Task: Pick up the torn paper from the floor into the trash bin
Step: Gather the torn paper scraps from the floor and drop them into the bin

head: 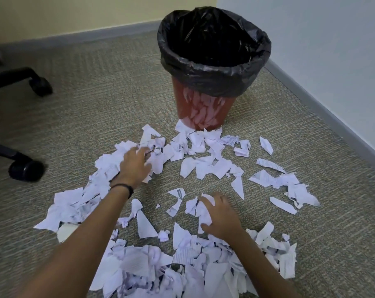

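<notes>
A great deal of torn paper (203, 166) lay scattered over the floor (96, 93) in front of the trash bin (203, 108), which stood toward the floor's far corner. Whether the bin held any could not be told. The left hand (137, 166) rested spread on a heap and the right hand (222, 218) curled round a bunch of scraps, so the job looked barely begun.

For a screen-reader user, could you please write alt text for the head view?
Two hands reach into torn paper strewn over carpet: the left hand rests on a heap, the right hand grips a crumpled wad. Beyond stands a red trash bin lined with a black bag; chair casters at left.
</notes>
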The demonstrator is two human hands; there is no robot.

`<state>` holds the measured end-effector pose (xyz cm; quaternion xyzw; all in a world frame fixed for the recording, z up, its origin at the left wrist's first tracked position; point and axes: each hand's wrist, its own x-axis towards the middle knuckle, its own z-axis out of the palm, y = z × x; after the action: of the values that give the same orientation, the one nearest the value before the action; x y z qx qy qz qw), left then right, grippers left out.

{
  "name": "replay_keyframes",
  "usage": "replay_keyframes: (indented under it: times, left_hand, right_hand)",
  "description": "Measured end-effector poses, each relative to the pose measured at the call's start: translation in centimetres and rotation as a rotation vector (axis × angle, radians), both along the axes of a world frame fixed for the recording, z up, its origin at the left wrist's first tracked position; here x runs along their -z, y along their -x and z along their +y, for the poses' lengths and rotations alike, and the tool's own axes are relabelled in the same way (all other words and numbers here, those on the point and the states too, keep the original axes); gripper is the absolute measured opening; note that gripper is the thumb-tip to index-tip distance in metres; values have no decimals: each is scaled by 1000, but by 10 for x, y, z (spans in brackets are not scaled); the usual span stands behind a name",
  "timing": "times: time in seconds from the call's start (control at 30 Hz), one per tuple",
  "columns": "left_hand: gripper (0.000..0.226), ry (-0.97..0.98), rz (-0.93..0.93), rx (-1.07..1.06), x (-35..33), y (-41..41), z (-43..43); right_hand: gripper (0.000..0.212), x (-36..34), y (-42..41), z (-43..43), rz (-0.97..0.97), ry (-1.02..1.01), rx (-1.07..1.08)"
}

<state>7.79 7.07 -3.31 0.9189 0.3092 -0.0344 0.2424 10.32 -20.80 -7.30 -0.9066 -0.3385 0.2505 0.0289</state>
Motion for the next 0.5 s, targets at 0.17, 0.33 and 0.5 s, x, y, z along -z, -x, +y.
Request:
replay_keyframes:
  times: [0.17, 0.33, 0.5]
  left_hand:
    - [86, 118, 538, 128, 40, 55, 9]
    - [96, 161, 527, 162, 36, 67, 2]
    - [97, 119, 537, 186, 35, 69, 3]
  right_hand:
    - [89, -4, 11, 16, -44, 90, -109]
    - [98, -6, 19, 42, -66, 118, -156]
    - [85, -4, 24, 64, -89, 193, -276]
